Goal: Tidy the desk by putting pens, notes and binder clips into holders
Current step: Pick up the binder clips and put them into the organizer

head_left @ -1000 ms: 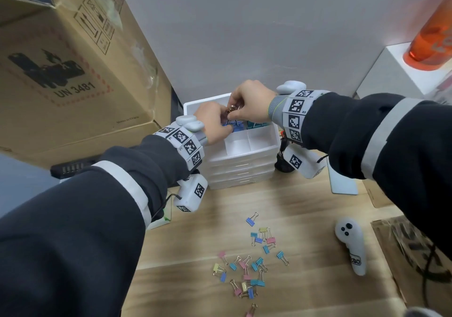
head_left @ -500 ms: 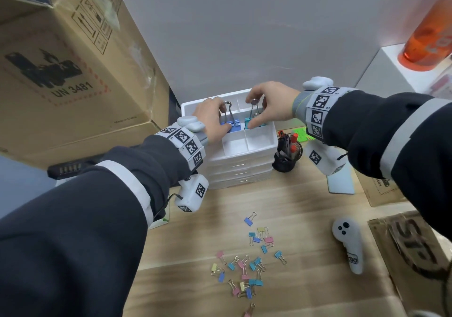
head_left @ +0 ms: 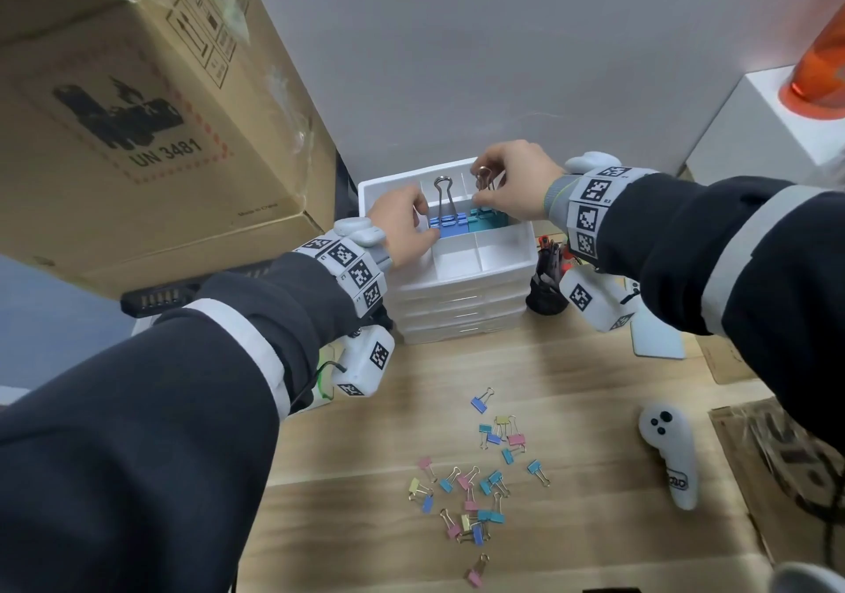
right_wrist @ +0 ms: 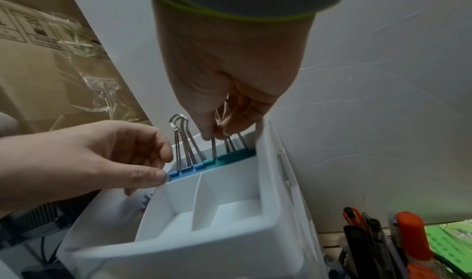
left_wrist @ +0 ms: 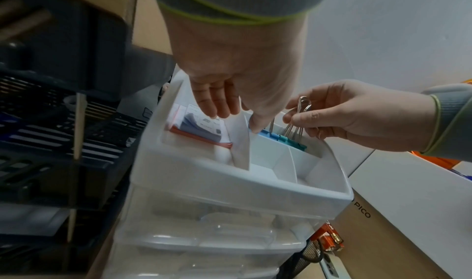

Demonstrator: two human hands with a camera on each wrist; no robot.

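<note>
A white drawer organizer [head_left: 462,278] stands at the back of the desk, its top tray split into compartments. Blue binder clips [head_left: 450,229] [right_wrist: 186,171] and teal binder clips [head_left: 484,224] [right_wrist: 230,158] stand in a row in the back compartment with their wire handles up. My left hand [head_left: 423,231] [left_wrist: 237,109] hovers over the tray, its thumb tip touching the end of the blue clips and its fingers loose. My right hand [head_left: 484,190] [right_wrist: 217,134] pinches the teal clips' wire handles. Several small coloured binder clips [head_left: 480,492] lie scattered on the wooden desk.
A black mesh pen holder [head_left: 546,281] with pens stands right of the organizer. A white controller [head_left: 670,460] lies on the desk at right. A large cardboard box [head_left: 137,112] overhangs at left. A zip bag [left_wrist: 199,134] fills the tray's left compartment.
My hands have moved apart over the tray. The left hand has let go of the blue clips' handles and dropped its thumb to their end. The right hand stays on the teal clips' handles.
</note>
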